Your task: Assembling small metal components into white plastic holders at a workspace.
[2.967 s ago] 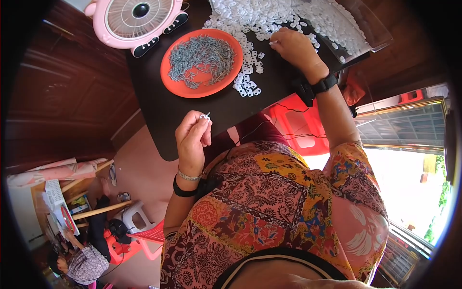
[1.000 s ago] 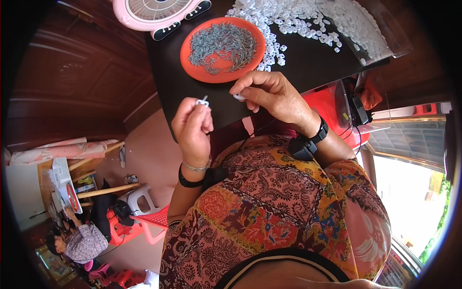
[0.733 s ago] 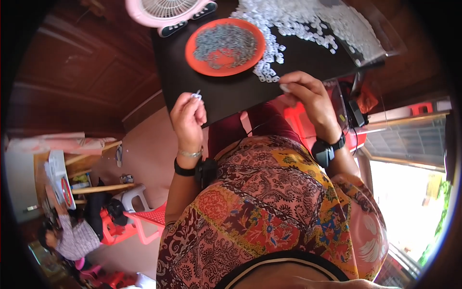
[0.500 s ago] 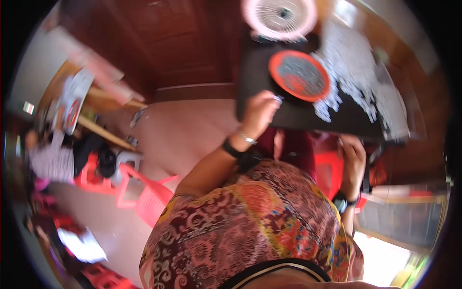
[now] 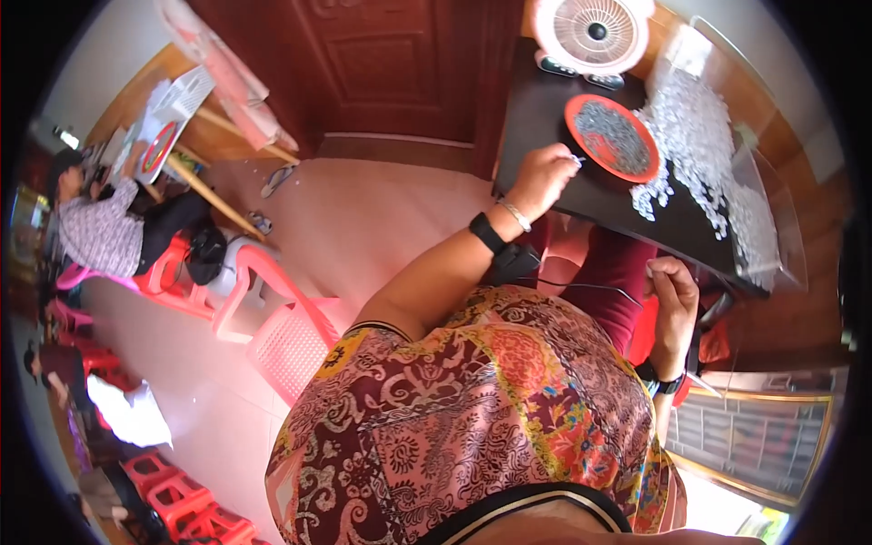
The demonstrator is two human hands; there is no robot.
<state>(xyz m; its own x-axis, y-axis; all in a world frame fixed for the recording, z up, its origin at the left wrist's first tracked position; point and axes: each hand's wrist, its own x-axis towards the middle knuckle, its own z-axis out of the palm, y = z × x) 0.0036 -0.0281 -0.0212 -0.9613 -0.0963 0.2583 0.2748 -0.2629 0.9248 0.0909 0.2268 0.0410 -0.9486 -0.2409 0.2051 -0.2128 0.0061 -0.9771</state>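
My left hand (image 5: 542, 180) is at the near-left edge of a dark table (image 5: 536, 113), its fingertips pinching a small whitish piece (image 5: 576, 161). Just beyond it, a round red-orange dish (image 5: 570, 113) holds many small grey pieces (image 5: 610, 136). To the right of the dish spreads a heap of small clear-white pieces (image 5: 695, 127), some scattered toward the near edge. My right hand (image 5: 672, 289) is low by the table's front edge, over my lap, with fingers curled in. What it may hold is too small to make out.
A white-and-pink fan (image 5: 595, 34) stands at the table's far end. Along the right side is a clear bin (image 5: 758, 232) with more white pieces. A red chair (image 5: 295, 350) is behind my left arm. Other people (image 5: 100, 227) sit at the far left.
My view has swung, so the table and dish appear farther right, and the picture is sharper. My left hand keeps its pinch beside the dish. My right hand remains by the table's front edge.
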